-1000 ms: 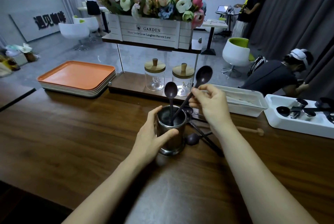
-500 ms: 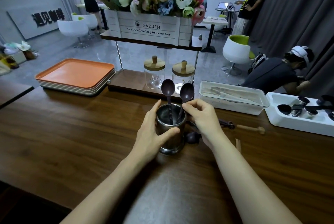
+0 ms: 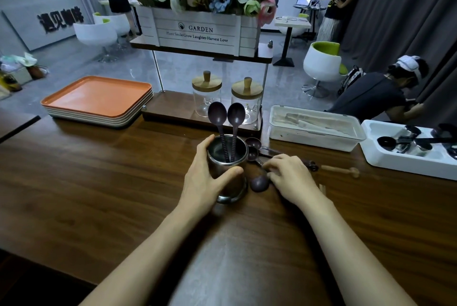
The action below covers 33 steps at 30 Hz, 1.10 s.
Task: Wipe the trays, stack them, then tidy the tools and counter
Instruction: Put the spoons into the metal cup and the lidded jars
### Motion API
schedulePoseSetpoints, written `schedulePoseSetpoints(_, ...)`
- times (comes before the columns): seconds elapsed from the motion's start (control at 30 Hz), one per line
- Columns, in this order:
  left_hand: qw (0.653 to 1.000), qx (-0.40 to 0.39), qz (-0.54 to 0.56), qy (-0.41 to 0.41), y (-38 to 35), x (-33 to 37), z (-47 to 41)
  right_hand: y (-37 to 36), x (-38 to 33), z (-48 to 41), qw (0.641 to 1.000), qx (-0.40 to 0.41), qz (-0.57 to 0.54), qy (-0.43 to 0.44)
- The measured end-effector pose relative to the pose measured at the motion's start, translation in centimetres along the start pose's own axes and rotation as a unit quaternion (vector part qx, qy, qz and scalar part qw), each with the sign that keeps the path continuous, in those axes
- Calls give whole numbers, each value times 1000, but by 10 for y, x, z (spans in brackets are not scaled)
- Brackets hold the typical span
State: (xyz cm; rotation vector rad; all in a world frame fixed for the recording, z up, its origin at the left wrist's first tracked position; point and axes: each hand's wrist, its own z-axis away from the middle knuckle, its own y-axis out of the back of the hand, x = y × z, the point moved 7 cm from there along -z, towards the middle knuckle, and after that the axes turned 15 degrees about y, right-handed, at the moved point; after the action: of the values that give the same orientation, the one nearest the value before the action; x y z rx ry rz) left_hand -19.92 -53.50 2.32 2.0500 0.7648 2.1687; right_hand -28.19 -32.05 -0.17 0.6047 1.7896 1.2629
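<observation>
My left hand point(image 3: 207, 179) grips a steel cup point(image 3: 236, 182) standing on the wooden counter point(image 3: 99, 182). Two dark spoons point(image 3: 217, 113) stand in the cup, handles down and bowls up. Just right of the cup a third dark spoon point(image 3: 259, 183) lies on the counter, and my right hand point(image 3: 286, 177) pinches its handle right behind the bowl. Small dark measuring spoons point(image 3: 253, 144) lie behind my right hand. A stack of orange trays point(image 3: 96, 96) sits at the back left.
A shelf with two lidded glass jars point(image 3: 206, 94) and a flower box point(image 3: 197, 32) stands behind the cup. To the right are a white lidded box point(image 3: 314, 127), a white tray of scoops point(image 3: 405, 157) and a wooden stick point(image 3: 338, 169). A person point(image 3: 371, 98) crouches beyond the counter.
My right hand lowered the second spoon into the cup, let go of it, then dropped to the counter onto the loose spoon. My left hand kept its grip on the cup.
</observation>
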Motion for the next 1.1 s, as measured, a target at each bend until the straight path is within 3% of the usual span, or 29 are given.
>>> schedulePoseSetpoints(0.07, 1000, -1, 5, 4, 0, -1, 0, -6, 1, 6, 1000, -15, 26, 7)
schedulePoseSetpoints(0.3, 1000, -5, 12, 9, 0, 1, 4, -7, 2, 15, 998, 58, 16, -4)
schedulePoseSetpoints(0.4, 1000, 0, 11, 11, 2, 0, 6, 0, 2, 15, 992, 99, -69, -34)
schedulePoseSetpoints(0.53, 1000, 13, -8, 9, 3, 0, 9, 5, 2, 14, 924, 160, -333, -97)
schedulePoseSetpoints(0.63, 1000, 13, -11, 8, 4, 1, 11, 21, -13, 13, 875, 186, -436, -98)
schedulePoseSetpoints(0.77, 1000, 3, -21, 4, 4, 2, 12, 54, -43, 11, 823, 218, -522, -60)
schedulePoseSetpoints(0.9, 999, -11, -36, -11, 5, 3, 12, 77, -61, 4, 820, 242, -517, -46)
schedulePoseSetpoints(1.1, 999, -37, -19, -18, 8, -1, 10, 90, -69, -7, 776, 300, -552, -56)
